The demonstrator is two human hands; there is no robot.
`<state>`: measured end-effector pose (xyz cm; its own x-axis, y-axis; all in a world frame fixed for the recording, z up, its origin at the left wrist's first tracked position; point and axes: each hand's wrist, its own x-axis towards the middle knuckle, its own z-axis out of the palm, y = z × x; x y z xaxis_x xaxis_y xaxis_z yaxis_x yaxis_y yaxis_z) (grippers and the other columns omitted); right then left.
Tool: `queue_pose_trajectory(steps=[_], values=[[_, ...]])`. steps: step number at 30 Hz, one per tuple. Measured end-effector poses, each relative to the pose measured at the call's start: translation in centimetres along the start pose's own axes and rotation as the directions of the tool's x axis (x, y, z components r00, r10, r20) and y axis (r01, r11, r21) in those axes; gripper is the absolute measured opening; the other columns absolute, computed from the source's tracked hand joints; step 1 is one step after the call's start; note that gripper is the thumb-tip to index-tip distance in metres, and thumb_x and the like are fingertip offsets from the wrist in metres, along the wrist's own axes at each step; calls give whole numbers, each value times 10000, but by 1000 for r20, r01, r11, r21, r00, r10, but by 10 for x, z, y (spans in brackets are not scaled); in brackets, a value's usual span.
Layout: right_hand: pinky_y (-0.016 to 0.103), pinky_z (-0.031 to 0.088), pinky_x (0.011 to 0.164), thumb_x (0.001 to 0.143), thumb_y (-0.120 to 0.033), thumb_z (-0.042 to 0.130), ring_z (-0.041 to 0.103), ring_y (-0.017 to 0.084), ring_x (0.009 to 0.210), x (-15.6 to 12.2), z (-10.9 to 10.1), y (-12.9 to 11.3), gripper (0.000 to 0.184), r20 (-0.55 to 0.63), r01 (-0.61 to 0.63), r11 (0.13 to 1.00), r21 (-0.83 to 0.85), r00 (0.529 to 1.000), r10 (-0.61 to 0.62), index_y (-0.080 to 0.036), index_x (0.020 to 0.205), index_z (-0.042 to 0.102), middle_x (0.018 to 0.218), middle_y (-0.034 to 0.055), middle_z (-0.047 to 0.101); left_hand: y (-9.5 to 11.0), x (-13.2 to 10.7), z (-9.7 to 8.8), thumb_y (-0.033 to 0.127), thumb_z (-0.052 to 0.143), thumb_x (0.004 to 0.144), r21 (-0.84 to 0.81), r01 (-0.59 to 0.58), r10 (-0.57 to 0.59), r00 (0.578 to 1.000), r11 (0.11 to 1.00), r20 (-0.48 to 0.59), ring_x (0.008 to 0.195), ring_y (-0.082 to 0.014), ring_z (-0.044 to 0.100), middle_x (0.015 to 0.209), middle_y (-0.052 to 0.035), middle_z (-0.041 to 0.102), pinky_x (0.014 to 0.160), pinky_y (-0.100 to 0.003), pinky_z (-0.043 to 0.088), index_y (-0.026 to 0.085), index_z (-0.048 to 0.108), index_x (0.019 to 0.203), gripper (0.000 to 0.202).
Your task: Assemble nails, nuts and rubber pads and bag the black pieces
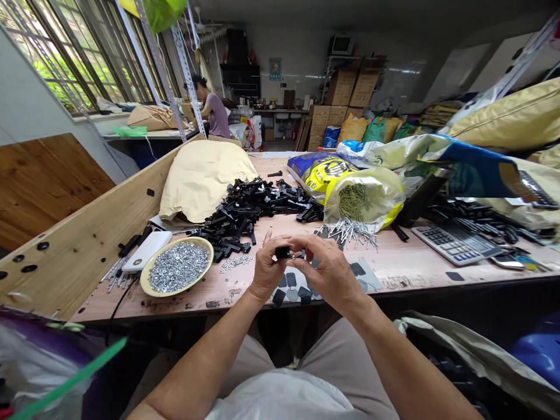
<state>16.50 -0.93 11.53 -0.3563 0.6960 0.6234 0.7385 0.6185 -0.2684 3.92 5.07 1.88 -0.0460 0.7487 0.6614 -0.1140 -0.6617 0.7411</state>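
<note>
My left hand (266, 265) is wrapped round a small black plastic part (283, 252), held just above the table's front edge. From the other side, the thumb and fingers of my right hand (324, 265) pinch at the part's end, where a small shiny metal bit shows; its kind is too small to tell. Beneath both hands lies a light sheet with several dark flat pieces (291, 280). A yellow bowl (146, 284) full of small metal nuts stands to the left, with loose nuts (236, 263) beside it. Behind my hands spreads a heap of black plastic parts (245, 207).
Silvery metal pins (353, 232) spill before an open bag (385, 195). To the right lie a calculator (455, 244) and more black parts. A white phone-like device (147, 251) rests beside the bowl. A wooden board (100, 236) edges the left side. Another person (216, 114) sits far back.
</note>
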Motion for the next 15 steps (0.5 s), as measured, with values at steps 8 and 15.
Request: queue_pose_trajectory(steps=[8, 15], values=[[278, 476, 760, 887, -467, 657, 591, 153, 802, -39, 2, 32, 370, 81, -469, 796, 382, 875, 477, -213, 1155, 627, 960, 37, 664, 28, 10, -35, 341, 745, 831, -137, 121, -143, 976, 983, -162, 980, -211, 681, 926, -45, 740, 1002, -379, 466, 210, 715, 883, 144], [299, 519, 574, 803, -650, 640, 614, 172, 621, -84, 70, 41, 487, 428, -689, 448, 569, 714, 555, -172, 870, 704, 761, 63, 664, 26, -39, -21, 295, 633, 897, 44, -179, 162, 953, 983, 257, 1358, -288, 471, 1251, -112, 661, 1181, -519, 287, 249, 719, 1077, 205]])
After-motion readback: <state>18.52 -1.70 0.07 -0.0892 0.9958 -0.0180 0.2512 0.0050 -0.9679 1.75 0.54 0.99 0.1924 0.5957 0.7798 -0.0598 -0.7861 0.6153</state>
